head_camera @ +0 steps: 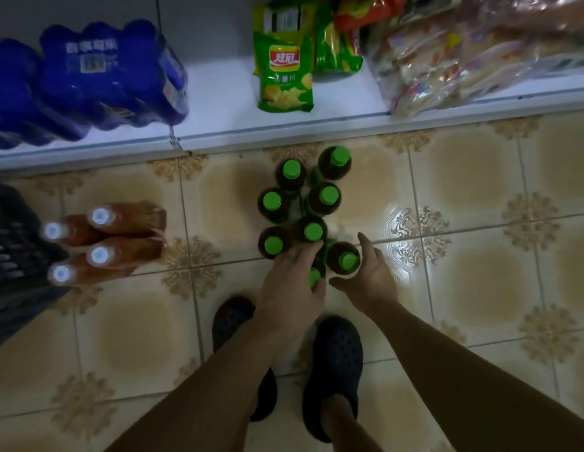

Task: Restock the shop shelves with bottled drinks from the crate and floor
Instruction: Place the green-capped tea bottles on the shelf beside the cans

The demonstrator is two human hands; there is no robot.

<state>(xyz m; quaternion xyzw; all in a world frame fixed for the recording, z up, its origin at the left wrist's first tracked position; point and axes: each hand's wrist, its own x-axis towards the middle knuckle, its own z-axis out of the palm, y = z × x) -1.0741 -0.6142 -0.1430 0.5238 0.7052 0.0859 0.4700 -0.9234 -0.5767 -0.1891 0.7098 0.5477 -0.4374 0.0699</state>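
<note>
Stock on floor: I count eight green-capped bottles [328, 194] standing upright in a tight cluster on the tiled floor [479, 197], just in front of the shelf edge.
Left hand: my left hand [290, 282] lies over the nearest bottle [314, 276] of that cluster, fingers curled round its neck. Only part of the green cap shows beside the thumb.
Right hand: my right hand [369, 278] is spread wide, thumb and fingers arched either side of the neighbouring bottle [348, 261]. I cannot tell whether it touches, and it grips nothing.
Second stock group: four white-capped bottles [100, 216] of reddish drink stand together to the left, well apart from the green cluster.
Crate: a dark crate [10, 230] sits at the left edge, just beside the white-capped group. Its contents are not readable.
Shelf: the white bottom shelf [219, 102] carries a blue pack [98, 76] on the left, green crisp bags [284, 76] in the middle and clear wrapped snack packs [447, 60] on the right.
Footing: two dark clogs [336, 353] stand on the tiles directly below the hands.
Visibility: lighting is dim and the left edge is blurred.
</note>
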